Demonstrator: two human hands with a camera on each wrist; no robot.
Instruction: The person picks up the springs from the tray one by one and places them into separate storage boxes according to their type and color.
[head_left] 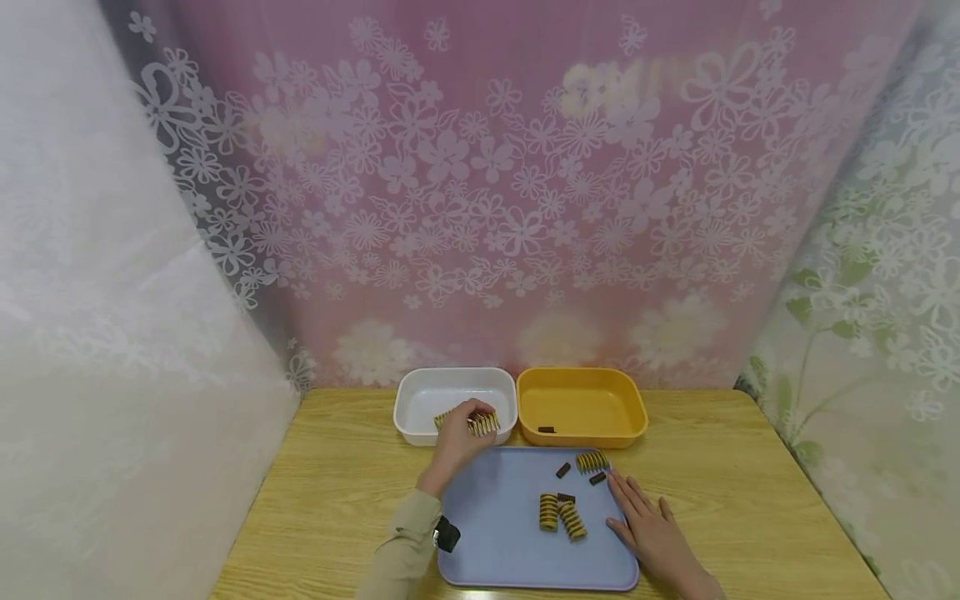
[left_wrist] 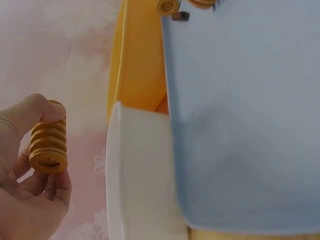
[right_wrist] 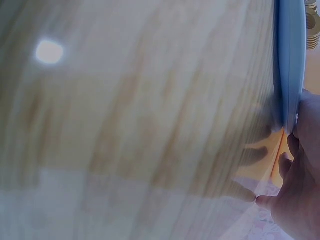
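Note:
My left hand [head_left: 459, 442] is over the white bin [head_left: 456, 379], pinching a yellow coil spring [left_wrist: 48, 142] between thumb and fingers. Another yellow spring shows in the bin to the left, partly behind the hand. At the right edge of the blue tray [head_left: 495, 554] rests my right hand [head_left: 652, 533], its fingers extended and holding nothing. On the tray lie a yellow spring [head_left: 592, 462] near the far right corner and two more yellow springs [head_left: 548, 512] side by side. Several small dark springs [head_left: 563, 470] lie among them.
A yellow-orange bin [head_left: 585, 383] stands against the white one, behind the tray, with a small dark spring [head_left: 546, 430] inside. All sit on a wood-grain table [head_left: 330, 483]. Flowered curtains [head_left: 525, 208] enclose the back and sides.

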